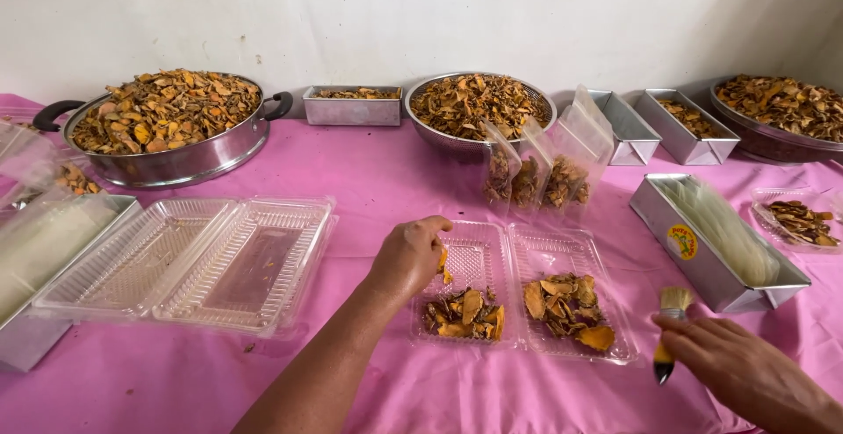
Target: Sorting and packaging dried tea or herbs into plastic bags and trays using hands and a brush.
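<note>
Head view showed the left hand point(411, 254) pinching an orange chip over the open clear box point(518, 286) – both halves only partly filled. The right hand point(742, 368) lay half-curled by a small brush point(671, 324). Big pans point(167, 127) were heaped with chips.

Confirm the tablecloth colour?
Pink, plain, no pattern: the tablecloth shows best in the head view.

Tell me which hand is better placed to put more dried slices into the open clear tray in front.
Probably the left hand: it is over the open clear tray, with an orange slice at its fingers. The right hand lies off to the tray's right, resting on a small brush.
</note>
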